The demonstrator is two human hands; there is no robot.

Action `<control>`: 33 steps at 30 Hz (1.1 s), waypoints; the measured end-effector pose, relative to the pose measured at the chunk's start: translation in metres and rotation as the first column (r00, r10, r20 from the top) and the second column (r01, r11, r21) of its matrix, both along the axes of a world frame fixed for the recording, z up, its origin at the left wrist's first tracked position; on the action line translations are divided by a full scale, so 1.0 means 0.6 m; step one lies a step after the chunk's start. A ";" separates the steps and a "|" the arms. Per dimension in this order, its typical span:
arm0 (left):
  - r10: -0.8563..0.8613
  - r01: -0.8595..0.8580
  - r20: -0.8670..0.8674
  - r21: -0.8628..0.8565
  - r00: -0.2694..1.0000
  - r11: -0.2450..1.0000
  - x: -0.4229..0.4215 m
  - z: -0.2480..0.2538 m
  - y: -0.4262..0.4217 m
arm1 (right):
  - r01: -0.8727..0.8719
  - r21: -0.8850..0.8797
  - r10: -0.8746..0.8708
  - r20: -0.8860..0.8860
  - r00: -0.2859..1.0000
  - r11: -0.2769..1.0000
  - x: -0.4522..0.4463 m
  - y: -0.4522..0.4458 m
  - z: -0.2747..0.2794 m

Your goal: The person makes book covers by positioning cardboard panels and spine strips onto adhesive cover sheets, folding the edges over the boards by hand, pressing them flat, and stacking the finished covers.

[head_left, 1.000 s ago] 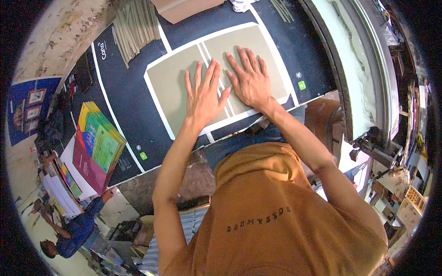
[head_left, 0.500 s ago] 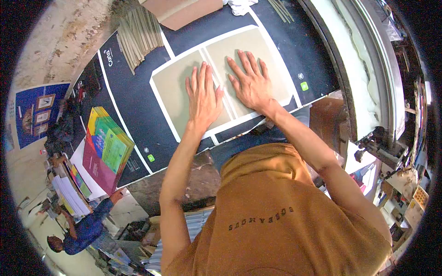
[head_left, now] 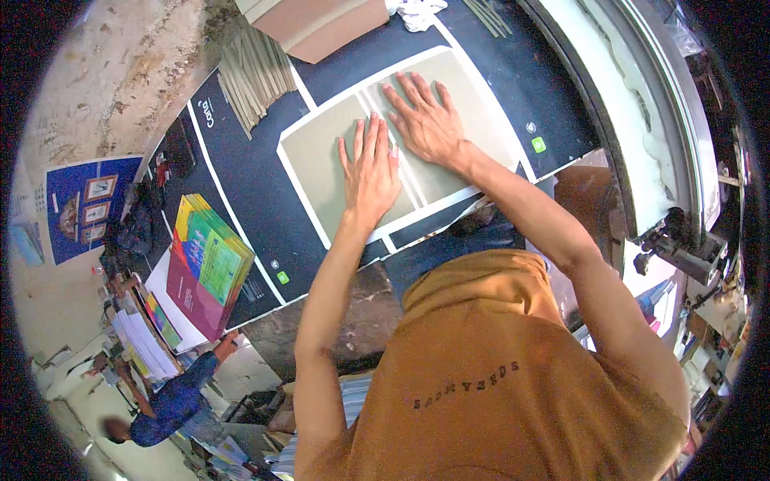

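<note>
Two grey-beige board panels, a left panel (head_left: 317,156) and a right panel (head_left: 481,120), lie side by side on a white sheet (head_left: 303,197). The sheet's border shows around them, and a narrow white strip (head_left: 414,189) runs between. My left hand (head_left: 371,183) rests flat on the left panel beside the strip, fingers stretched out. On the right panel lies my right hand (head_left: 429,128), palm down with fingers spread, its fingertips close to the strip. Neither hand grips anything. The board directly under both palms is hidden.
Beneath the sheet is a dark tabletop (head_left: 249,188) with white lines. Grey strips (head_left: 255,76), a cardboard box (head_left: 329,32) and crumpled white cloth (head_left: 420,14) sit at the back. Colourful books (head_left: 212,268) are stacked left, near another person (head_left: 172,405). A machine (head_left: 682,248) stands right.
My right hand has slid left and farther up its panel, closer to the strip. My left hand stays in about the same place on its panel. The whole view has shifted slightly.
</note>
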State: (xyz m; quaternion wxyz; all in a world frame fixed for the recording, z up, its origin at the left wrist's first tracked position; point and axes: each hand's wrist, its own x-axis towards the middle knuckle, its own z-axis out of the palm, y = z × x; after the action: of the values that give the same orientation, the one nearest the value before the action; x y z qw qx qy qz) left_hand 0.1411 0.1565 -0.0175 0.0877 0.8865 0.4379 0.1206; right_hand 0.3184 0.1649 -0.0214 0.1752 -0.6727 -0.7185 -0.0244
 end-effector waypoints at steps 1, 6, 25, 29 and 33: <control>-0.005 0.005 0.003 0.012 1.000 1.000 0.000 -0.001 0.002 | 0.008 -0.012 -0.008 -0.001 1.000 1.000 0.001 0.002 -0.001; -0.002 0.002 0.012 0.005 1.000 1.000 0.000 0.003 -0.001 | 0.021 -0.062 -0.020 0.013 1.000 0.998 0.000 0.001 0.004; 0.066 -0.054 0.302 -0.048 0.951 0.997 -0.020 -0.005 0.003 | -0.032 -0.032 0.029 -0.080 0.996 0.999 0.012 0.001 -0.004; 0.223 -0.227 0.127 0.021 0.967 0.974 -0.067 0.003 -0.027 | 0.033 -0.018 -0.034 -0.086 0.996 0.999 0.020 -0.029 0.012; 0.286 -0.287 0.031 0.045 0.958 0.957 -0.116 0.016 -0.039 | 0.050 -0.050 -0.051 -0.037 0.998 0.998 0.027 -0.081 0.011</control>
State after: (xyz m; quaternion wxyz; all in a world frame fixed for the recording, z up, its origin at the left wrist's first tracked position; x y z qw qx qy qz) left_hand 0.0717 0.1333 -0.0079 0.0526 0.8142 0.5574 0.1536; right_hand 0.3347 0.1160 -0.0146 0.1717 -0.6951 -0.6981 0.0017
